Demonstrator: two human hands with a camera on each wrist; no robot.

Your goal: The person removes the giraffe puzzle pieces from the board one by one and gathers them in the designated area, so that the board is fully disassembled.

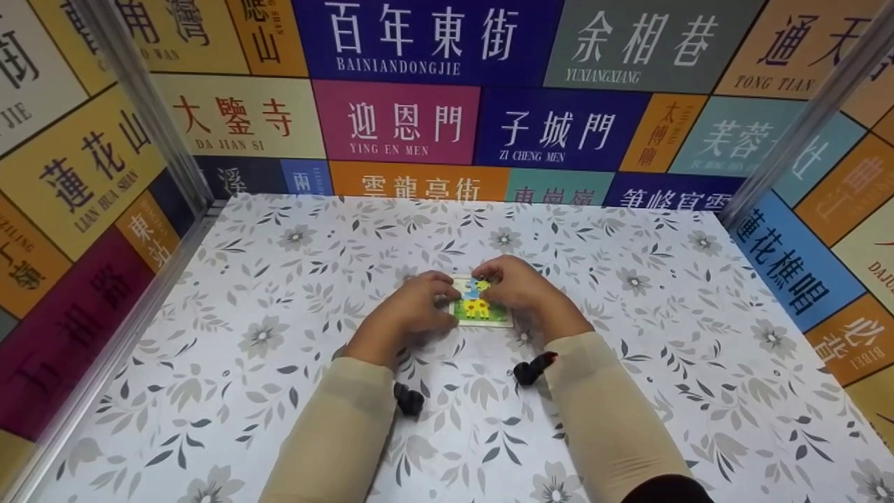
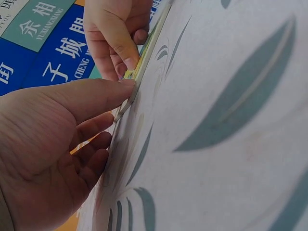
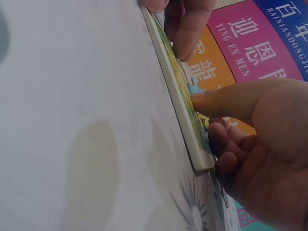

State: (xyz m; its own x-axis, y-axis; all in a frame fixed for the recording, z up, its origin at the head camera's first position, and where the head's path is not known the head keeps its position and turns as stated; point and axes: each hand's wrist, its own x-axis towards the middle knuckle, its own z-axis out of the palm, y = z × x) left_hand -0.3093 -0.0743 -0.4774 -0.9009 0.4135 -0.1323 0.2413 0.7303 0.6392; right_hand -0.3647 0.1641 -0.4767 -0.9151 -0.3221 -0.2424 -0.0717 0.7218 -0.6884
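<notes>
Colourful walls (image 1: 398, 126) packed with Chinese place names are rising behind and beside a white worktop (image 1: 279, 405) printed with grey flowers and leaves, and there, around the middle, a small puzzle board (image 1: 482, 324) is lying flat between the two hands. Its yellow giraffe (image 1: 477, 309) is standing upright for the wearer: legs pointing back toward the person, the head end pointing away toward the far wall, so the figure's long axis is running away from the body. The board itself is looking nearly square from above, and which side is longer I cannot tell. The left hand (image 1: 418, 306) is gripping the left side, thumb on the near rim, fingers curling along the edge. The right hand (image 1: 515, 285) is bending over the right side, thumb tip touching the picture, fingers curling close by; whether it is pinching a loose piece I cannot tell. Those fingers are hiding the board's upper right, and the left fingers are covering part of the left rim. Both wrist views are showing the board almost edge-on, squeezing the picture into a thin strip, while the right wrist view is cutting off most of the left hand at the top.
</notes>
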